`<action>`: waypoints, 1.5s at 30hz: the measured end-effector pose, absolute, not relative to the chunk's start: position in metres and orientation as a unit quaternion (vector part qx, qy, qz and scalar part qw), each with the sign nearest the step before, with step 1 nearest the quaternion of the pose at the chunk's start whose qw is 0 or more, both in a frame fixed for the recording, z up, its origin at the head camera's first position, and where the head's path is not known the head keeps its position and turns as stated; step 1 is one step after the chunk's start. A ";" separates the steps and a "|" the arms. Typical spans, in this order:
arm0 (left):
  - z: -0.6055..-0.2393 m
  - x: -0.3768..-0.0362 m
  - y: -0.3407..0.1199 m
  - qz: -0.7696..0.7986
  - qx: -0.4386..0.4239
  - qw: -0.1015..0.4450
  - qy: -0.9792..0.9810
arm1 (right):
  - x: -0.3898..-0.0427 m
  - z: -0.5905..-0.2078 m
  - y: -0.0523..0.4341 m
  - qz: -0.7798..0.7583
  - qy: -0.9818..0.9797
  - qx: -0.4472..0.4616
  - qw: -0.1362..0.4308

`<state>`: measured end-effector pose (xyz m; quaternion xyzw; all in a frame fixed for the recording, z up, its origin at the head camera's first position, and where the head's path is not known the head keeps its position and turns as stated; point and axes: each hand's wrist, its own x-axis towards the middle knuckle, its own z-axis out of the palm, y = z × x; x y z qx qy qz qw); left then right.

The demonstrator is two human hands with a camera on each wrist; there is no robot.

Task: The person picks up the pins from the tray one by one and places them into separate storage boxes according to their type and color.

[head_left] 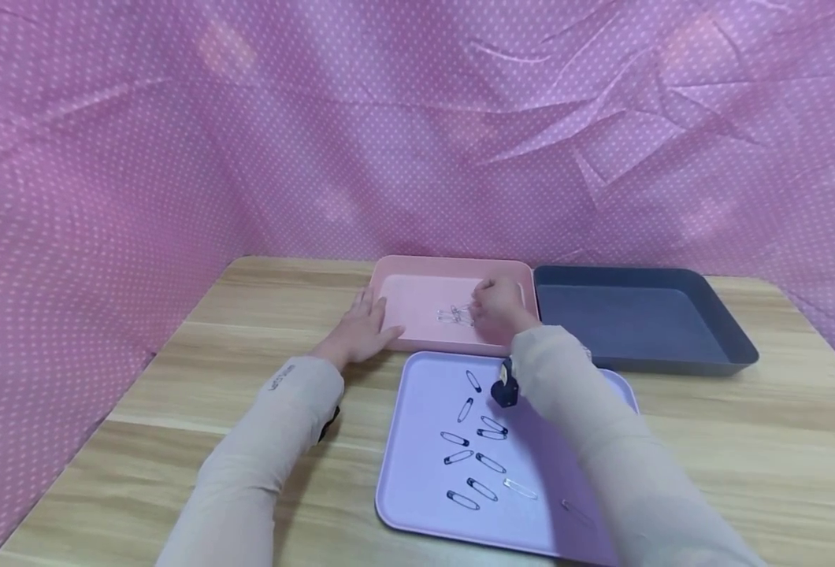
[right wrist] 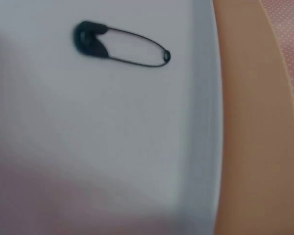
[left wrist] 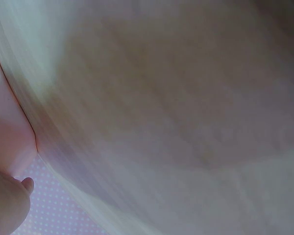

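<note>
My right hand (head_left: 500,307) is inside the pink tray (head_left: 453,343), its fingers curled, with fingertips right at a small pile of silver safety pins (head_left: 454,315). I cannot tell whether it pinches a pin. My left hand (head_left: 362,329) rests against the pink tray's left side with fingers extended; part of that hand (left wrist: 10,203) shows in the left wrist view. Several black safety pins (head_left: 491,463) lie spread over the lavender tray (head_left: 406,441), a silver safety pin (head_left: 520,489) among them. One black safety pin (right wrist: 100,41) appears close up in the right wrist view.
To the right of the pink tray stands a dark grey tray (head_left: 623,323). The lavender tray lies in front of both, partly under my right forearm. All sit on a wood-grain table (head_left: 304,295), with a pink dotted cloth (head_left: 417,142) hanging behind.
</note>
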<state>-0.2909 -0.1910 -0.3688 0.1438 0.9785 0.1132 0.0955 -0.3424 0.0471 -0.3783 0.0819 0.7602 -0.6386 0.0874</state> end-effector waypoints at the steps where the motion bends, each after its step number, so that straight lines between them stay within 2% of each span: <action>1: -0.369 -0.291 -0.191 0.114 0.144 0.095 0.978 | -0.342 -0.377 0.048 -0.654 0.746 0.085 0.091; 6: -0.368 -0.291 -0.191 0.115 0.147 0.092 0.978 | -0.339 -0.370 0.054 -0.601 0.797 0.026 0.053; 8: -0.367 -0.291 -0.191 0.112 0.146 0.093 0.978 | -0.344 -0.376 0.061 -0.576 0.817 -0.022 0.020; 13: -0.366 -0.290 -0.191 0.113 0.150 0.091 0.978 | -0.335 -0.371 0.066 -0.583 0.810 -0.046 0.031; 14: -0.366 -0.289 -0.191 0.115 0.150 0.091 0.978 | -0.325 -0.360 0.064 -0.566 0.823 -0.030 0.042; 23: -0.369 -0.290 -0.193 0.114 0.151 0.086 0.978 | -0.297 -0.344 0.075 -0.529 0.843 -0.008 0.094; 45: -0.367 -0.289 -0.194 0.122 0.161 0.077 0.976 | -0.235 -0.330 0.112 -0.491 0.861 -0.040 0.130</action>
